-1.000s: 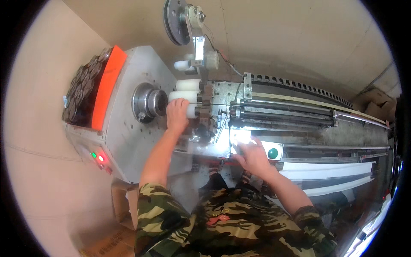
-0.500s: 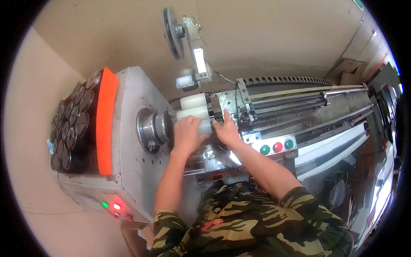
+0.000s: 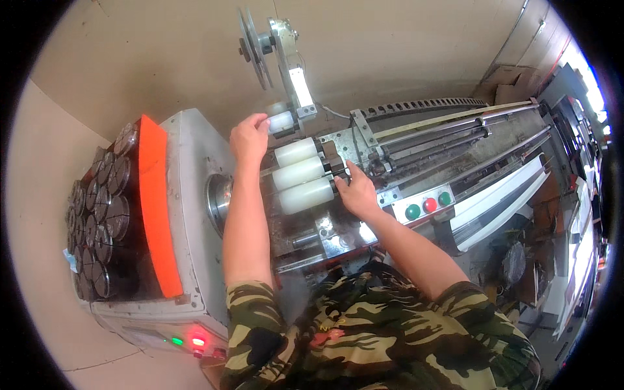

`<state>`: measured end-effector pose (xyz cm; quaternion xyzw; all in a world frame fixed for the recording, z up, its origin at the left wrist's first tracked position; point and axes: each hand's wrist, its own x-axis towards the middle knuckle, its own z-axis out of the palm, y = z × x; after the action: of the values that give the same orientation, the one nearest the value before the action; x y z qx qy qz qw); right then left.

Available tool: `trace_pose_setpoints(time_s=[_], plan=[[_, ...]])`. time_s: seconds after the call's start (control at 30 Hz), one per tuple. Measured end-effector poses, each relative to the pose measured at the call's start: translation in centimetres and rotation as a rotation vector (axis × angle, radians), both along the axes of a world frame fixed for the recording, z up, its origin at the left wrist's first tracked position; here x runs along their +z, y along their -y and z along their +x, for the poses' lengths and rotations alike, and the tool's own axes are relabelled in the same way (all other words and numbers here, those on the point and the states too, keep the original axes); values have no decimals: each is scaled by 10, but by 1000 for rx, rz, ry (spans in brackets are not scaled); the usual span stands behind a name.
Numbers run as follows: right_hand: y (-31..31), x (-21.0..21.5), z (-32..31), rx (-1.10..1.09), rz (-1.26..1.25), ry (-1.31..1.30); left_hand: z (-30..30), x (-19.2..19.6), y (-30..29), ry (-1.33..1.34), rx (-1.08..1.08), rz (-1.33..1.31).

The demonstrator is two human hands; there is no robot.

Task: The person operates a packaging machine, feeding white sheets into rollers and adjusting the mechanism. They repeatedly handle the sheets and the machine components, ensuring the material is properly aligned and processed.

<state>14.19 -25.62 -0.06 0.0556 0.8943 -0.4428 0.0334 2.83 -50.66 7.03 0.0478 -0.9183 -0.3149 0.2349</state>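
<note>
On the far side of the grey machine (image 3: pixel 195 195), my left hand (image 3: pixel 247 138) pinches a small white roller (image 3: pixel 281 121) just below the lamp arm (image 3: pixel 292 71). My right hand (image 3: pixel 356 192) rests at the right end of three larger white rollers (image 3: pixel 300 174) lying side by side; I cannot tell whether its fingers grip anything. Dark round cores (image 3: pixel 97 214) sit packed to the left, beside an orange panel (image 3: pixel 156 208). Coloured buttons (image 3: pixel 429 204) lie right of my wrist.
</note>
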Motion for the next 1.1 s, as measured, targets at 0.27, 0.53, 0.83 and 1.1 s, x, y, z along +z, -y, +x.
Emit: trace_pose_setpoints(time_s=[0.27, 0.53, 0.83, 1.1], plan=[[-3, -9, 0, -43, 37, -97, -8, 1, 6, 45, -57, 19], [-6, -20, -3, -39, 62, -164, -16, -7, 8, 67, -90, 31], [-6, -13, -5, -20, 14, -65, -18, -9, 10, 80, -112, 76], [-6, -13, -7, -22, 26, -51, -15, -5, 5, 97, -121, 103]])
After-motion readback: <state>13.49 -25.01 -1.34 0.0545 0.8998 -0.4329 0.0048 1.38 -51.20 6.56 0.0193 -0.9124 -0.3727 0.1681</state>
